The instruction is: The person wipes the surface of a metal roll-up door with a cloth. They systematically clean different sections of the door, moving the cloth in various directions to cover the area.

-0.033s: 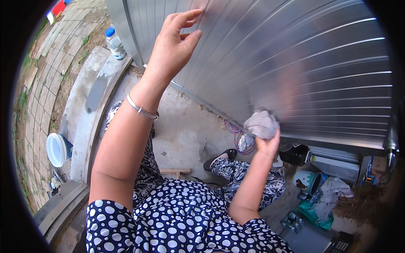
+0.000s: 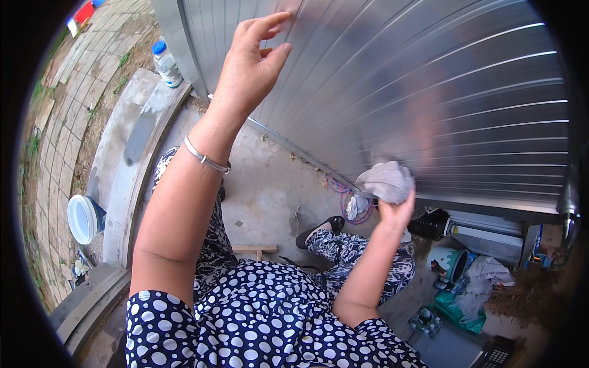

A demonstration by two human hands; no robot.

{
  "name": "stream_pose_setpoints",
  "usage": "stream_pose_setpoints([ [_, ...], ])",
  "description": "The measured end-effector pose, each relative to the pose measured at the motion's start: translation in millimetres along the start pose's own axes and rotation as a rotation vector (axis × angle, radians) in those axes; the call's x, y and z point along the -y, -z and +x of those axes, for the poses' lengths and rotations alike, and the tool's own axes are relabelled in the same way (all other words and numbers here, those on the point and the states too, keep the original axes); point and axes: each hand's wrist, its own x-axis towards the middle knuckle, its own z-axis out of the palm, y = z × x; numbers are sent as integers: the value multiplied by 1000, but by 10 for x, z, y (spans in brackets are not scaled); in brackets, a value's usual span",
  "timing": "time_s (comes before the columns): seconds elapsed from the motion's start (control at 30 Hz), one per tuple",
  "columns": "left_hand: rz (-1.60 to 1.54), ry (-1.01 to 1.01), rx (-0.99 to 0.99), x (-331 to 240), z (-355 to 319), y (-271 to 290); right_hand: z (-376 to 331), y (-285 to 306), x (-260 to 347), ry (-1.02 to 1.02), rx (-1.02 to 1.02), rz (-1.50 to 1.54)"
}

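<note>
A large ribbed, shiny metal door panel (image 2: 343, 80) fills the upper right in front of me. My right hand (image 2: 397, 211) grips a bunched light grey cloth (image 2: 386, 182), which is pressed against the panel near its lower edge. Higher up and to the left, my left hand (image 2: 259, 52) reaches toward the panel with bent fingers, the thumb apart from them and nothing held. Its index fingertip is at the panel's surface. A silver bangle (image 2: 205, 161) circles the left wrist. The right fingers are partly hidden behind the cloth.
A blue-capped plastic bottle (image 2: 166, 64) stands on the concrete step (image 2: 126, 132) at left, with a white-and-blue bucket (image 2: 83, 219) beside it. Coiled cord (image 2: 343, 195) lies below the door. At right are a teal bucket (image 2: 446, 265), plastic bags (image 2: 481, 282) and dark shoes (image 2: 429, 224).
My right hand has slid slightly to the right along the panel, taking the cloth with it. The left hand stays almost in the same spot.
</note>
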Motion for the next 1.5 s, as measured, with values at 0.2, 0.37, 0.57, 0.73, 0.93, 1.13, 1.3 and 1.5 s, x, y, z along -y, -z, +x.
stream_pose_setpoints([
  [0.2, 70, -2, 36, -7, 9, -34, 98, 105, 143, 184, 38, 27],
  [0.37, 67, -11, 52, 27, 12, -38, 809, 560, -316, 21, -81, 105],
  [0.57, 91, 57, 11, -3, 24, -29, 1257, 866, -843, -291, -251, 155],
  [0.73, 73, 35, 33, -55, 17, -11, 1658, 1319, -1190, -401, -291, 168],
  [0.93, -79, 191, -84, -4, 128, 192, 1949, 1596, -1526, -489, -268, 137],
  [1.13, 104, -79, -344, -114, 228, 365, 2306, 2152, -1413, -401, -218, 138],
  [1.3, 439, -477, -445, -539, 205, 581, 1720, 1378, -1340, -365, -274, 178],
  [1.5, 571, -964, -426, -1543, 1064, 392, 1283, 960, -817, -133, -274, 31],
])
